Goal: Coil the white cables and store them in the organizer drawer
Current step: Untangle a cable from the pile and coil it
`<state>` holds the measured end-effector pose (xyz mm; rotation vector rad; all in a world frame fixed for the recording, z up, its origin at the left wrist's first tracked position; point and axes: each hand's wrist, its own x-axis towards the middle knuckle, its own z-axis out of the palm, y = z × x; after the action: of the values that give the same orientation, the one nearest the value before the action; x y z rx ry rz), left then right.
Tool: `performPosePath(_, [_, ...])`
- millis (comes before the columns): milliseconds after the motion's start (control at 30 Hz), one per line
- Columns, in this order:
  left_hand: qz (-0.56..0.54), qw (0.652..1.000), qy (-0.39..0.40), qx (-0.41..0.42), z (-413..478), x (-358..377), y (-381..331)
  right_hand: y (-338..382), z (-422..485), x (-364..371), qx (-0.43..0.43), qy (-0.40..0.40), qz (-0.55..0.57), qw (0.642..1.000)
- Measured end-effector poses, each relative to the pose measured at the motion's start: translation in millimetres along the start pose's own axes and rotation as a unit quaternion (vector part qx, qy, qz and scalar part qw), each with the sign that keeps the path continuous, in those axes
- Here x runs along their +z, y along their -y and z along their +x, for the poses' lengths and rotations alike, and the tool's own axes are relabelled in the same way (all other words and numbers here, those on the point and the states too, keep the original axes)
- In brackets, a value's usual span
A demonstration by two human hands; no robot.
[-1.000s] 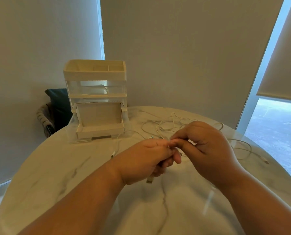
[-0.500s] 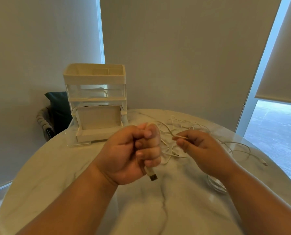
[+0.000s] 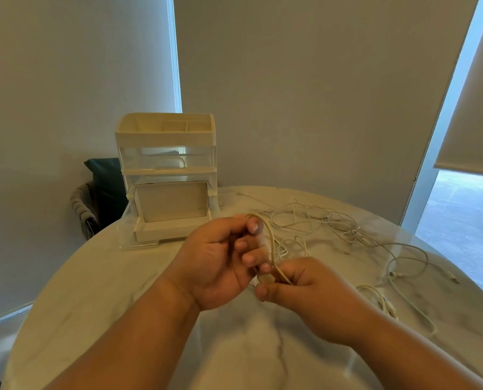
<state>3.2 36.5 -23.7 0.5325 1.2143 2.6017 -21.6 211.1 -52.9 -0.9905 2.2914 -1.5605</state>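
My right hand [image 3: 310, 294] is nearest, its fingers pinched on a white cable [image 3: 270, 243] close to its plug end. Just beyond it, my left hand [image 3: 218, 260] has its fingers curled round the same cable, and a loop arches over the top of them. Further out, loose white cables [image 3: 347, 229] lie tangled on the marble table [image 3: 122, 291]. At the far edge stands the organizer [image 3: 165, 164], its bottom drawer [image 3: 170, 212] pulled open.
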Motion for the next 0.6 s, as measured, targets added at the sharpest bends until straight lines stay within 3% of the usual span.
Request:
performPosePath(200, [0.071,0.996,-0.034,-0.042,-5,0,-7,3,-3,-5,-0.033,0.017,-0.093,0.995])
performPosePath(267, [0.079,0.995,-0.026,-0.049,-7,-1,-12,5,-3,-17,-0.05,-0.071,-0.043,0.995])
performPosePath(400, [0.117,0.984,0.074,-0.114,-11,-2,-14,10,-6,-47,-0.07,-0.282,-0.009,0.957])
performPosePath(600, [0.155,0.97,0.096,-0.162,-11,3,2,8,2,-38,-0.053,-0.317,-0.014,0.947])
